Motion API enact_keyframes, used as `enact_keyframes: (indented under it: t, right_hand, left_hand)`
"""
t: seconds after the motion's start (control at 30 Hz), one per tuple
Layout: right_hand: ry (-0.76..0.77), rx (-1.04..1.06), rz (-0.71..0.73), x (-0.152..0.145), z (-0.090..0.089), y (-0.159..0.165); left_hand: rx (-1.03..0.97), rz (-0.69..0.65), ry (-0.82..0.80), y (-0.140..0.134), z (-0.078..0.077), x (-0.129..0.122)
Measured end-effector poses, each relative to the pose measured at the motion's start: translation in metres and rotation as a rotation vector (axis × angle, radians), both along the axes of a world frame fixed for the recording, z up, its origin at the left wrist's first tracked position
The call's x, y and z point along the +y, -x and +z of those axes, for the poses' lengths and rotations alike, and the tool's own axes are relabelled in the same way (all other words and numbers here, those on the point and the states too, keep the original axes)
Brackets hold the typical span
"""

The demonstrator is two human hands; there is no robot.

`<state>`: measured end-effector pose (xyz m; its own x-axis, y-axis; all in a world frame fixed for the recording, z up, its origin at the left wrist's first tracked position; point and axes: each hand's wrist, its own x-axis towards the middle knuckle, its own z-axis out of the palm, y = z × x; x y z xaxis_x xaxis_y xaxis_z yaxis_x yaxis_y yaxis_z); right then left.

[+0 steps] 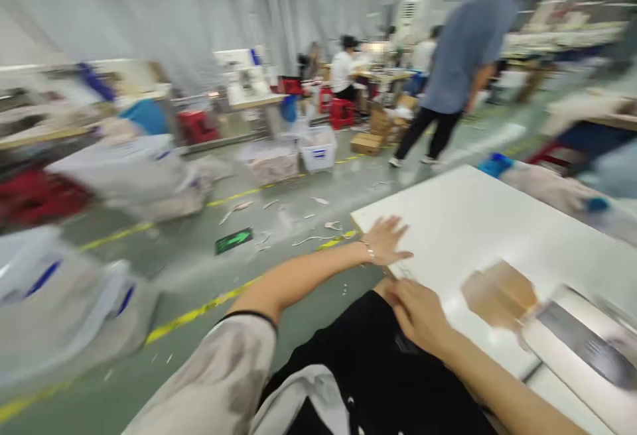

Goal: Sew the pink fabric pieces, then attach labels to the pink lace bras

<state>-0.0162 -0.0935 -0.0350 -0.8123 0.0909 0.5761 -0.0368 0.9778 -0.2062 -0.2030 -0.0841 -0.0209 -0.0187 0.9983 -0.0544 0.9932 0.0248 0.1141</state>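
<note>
My left hand (pixel 387 241) lies on the near left corner of a white tabletop (pixel 448 213), fingers spread, with nothing in it. Just below it my right hand (pixel 415 309) is closed at the table's edge, above my knee. Its fingertips are turned away, so what they hold, if anything, is hidden. Black cloth (pixel 358 355) covers my lap. Right of my hands, a brown piece of cardboard or paper (pixel 499 292) rests on the tabletop beside a white sewing machine (pixel 562 329). Motion blurs much of the view.
A person in a blue shirt (pixel 462 44) is in the aisle. White bags (pixel 64 315) and plastic bins (pixel 318 148) stand on the left. A cardboard box (pixel 367 144), cloth scraps and a green arrow sign (pixel 233 241) are on the floor. Fabric (pixel 542 183) lies beyond the table.
</note>
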Motion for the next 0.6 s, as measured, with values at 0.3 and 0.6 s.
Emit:
enact_keyframes:
  t: [0.3,0.6]
  right_hand:
    - [-0.032,-0.122,-0.028,0.007,-0.022,0.01]
    - [0.12,-0.023,-0.208,0.017,-0.007,0.013]
  left_hand:
    - [0.119,-0.162,0.316,0.015,0.012,0.043]
    - [0.104,-0.298,0.37,0.005,0.066,0.15]
